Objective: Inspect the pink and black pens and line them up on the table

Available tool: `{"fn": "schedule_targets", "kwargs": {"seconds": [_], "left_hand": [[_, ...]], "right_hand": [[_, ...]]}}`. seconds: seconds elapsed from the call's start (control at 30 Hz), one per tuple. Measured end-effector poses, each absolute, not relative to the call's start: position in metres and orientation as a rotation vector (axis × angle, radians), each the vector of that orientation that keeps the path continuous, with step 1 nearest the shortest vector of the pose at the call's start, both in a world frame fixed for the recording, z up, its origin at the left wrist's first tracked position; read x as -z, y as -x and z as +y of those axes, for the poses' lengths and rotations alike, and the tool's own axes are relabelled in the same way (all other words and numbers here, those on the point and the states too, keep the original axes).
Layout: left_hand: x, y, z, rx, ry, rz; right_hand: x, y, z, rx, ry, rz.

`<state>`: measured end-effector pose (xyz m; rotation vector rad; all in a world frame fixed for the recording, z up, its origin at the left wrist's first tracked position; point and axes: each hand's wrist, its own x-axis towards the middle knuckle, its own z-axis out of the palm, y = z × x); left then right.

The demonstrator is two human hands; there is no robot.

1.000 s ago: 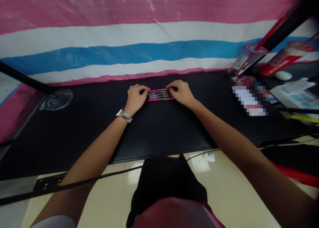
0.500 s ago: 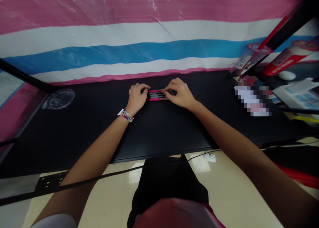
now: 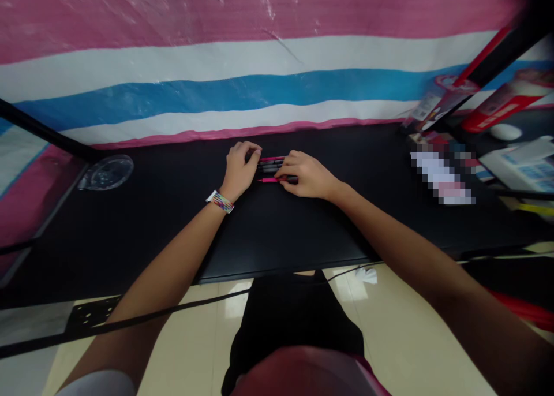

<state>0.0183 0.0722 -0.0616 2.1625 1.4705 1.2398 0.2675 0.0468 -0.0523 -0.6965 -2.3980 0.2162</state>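
Note:
Several slim pens with pink, grey and black parts (image 3: 269,168) lie side by side on the black tabletop between my two hands. At their left ends is my left hand (image 3: 239,168), its fingers curled and its thumb bent in against the bundle; the tips there are partly hidden. A pink and black pen (image 3: 269,180) lies slightly apart from the others, on the side nearer me. My right hand (image 3: 308,176) pinches this pen near its right end between thumb and fingers, and covers the right ends of the remaining pens.
A clear plastic lid (image 3: 108,172) lies at the left. On the right are a plastic cup with a red straw (image 3: 437,99), a red and white container (image 3: 497,107), a white rounded object (image 3: 505,131) and a blurred-out packet (image 3: 444,176). A striped sheet (image 3: 259,90) hangs behind the table.
My right hand has come slightly toward me and left, drawing the nearest pink pen apart from the row. My left hand stays at the pens' left ends.

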Motion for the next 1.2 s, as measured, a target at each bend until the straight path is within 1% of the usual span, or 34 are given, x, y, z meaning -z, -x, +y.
{"fn": "schedule_targets", "kwargs": {"seconds": [0.07,0.2,0.37,0.47,0.63,0.73,0.83,0.93,1.1,1.2], "left_hand": [[0.054,-0.021,0.066,-1.282,-2.216,1.362],[0.042,-0.028,0.053,-1.236,-2.305,1.18],[0.042,-0.032,0.049,-1.295,-2.177,1.128],[0.047,-0.03,0.055,-1.407,-2.055,1.14],[0.054,-0.026,0.063,-1.512,-1.925,1.147],[0.055,-0.025,0.064,-1.528,-1.924,1.127],[0.053,-0.023,0.063,-1.455,-1.999,1.111],[0.054,-0.021,0.065,-1.373,-2.068,1.117],[0.058,-0.019,0.069,-1.369,-1.961,1.198],[0.056,-0.02,0.069,-1.412,-1.919,1.15]], "right_hand": [[0.053,-0.268,0.047,-0.287,0.708,-2.306],[0.051,-0.27,0.049,-0.376,0.734,-2.084],[0.048,-0.272,0.055,-0.492,0.857,-1.893],[0.047,-0.275,0.061,-0.697,0.954,-1.669],[0.044,-0.281,0.067,-1.185,0.985,-1.398],[0.043,-0.28,0.066,-1.32,0.945,-1.303],[0.045,-0.277,0.066,-1.339,0.928,-1.274],[0.048,-0.275,0.066,-1.288,0.913,-1.306],[0.05,-0.275,0.067,-1.178,0.915,-1.422],[0.054,-0.277,0.07,-1.165,0.923,-1.412]]}}
